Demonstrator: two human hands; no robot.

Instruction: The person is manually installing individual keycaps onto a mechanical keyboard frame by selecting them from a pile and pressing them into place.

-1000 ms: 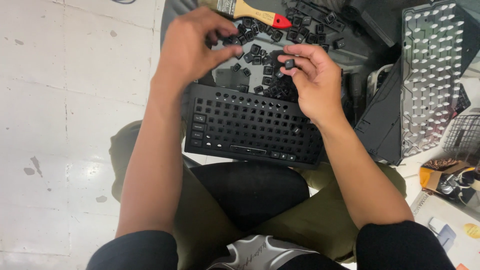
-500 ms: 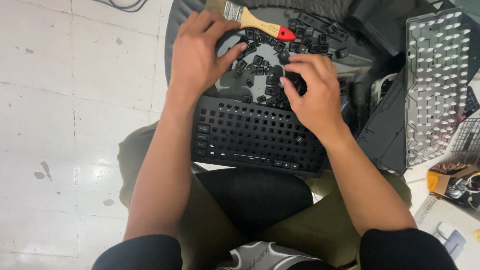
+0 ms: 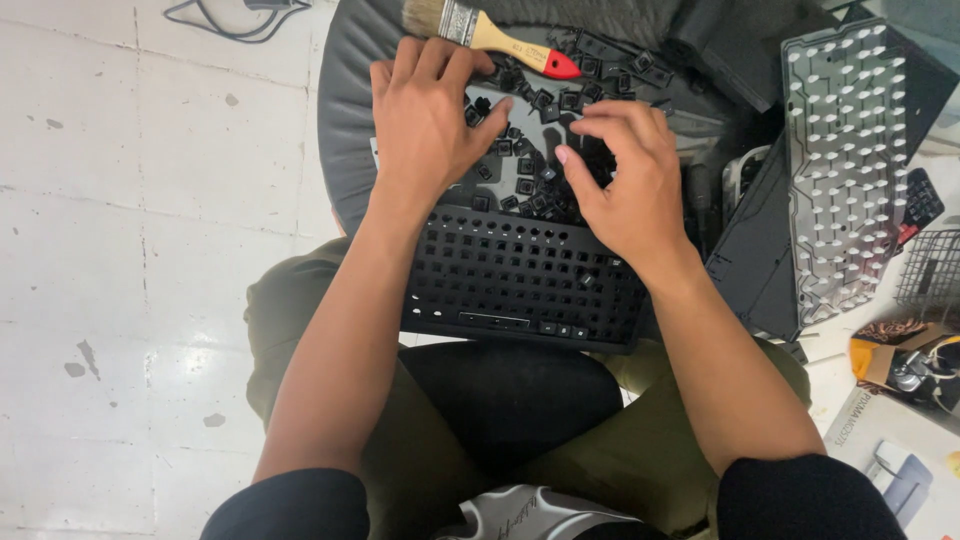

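A black keyboard frame (image 3: pixel 520 290) with empty key sockets lies across my lap, a few keys still in its bottom row. Beyond it, a heap of loose black keycaps (image 3: pixel 535 165) covers a grey round cushion (image 3: pixel 345 130). My left hand (image 3: pixel 430 120) lies palm down on the left of the heap, fingers spread. My right hand (image 3: pixel 625 180) arches over the right of the heap with its fingers curled down among the caps. The thumb stands apart from the fingers, and I see nothing pinched between them.
A paintbrush (image 3: pixel 490 35) with a wooden, red-tipped handle lies at the far edge of the heap. A perforated metal keyboard plate (image 3: pixel 850 160) leans on dark cases at the right. Lower right holds a box of small parts (image 3: pixel 905 365) and a leaflet (image 3: pixel 890 450). White tiled floor (image 3: pixel 130 230) lies to the left.
Both hands have come down onto the keycap heap. The right hand, which held one cap up between its fingertips a second ago, now reaches into the heap. The view has shifted slightly.
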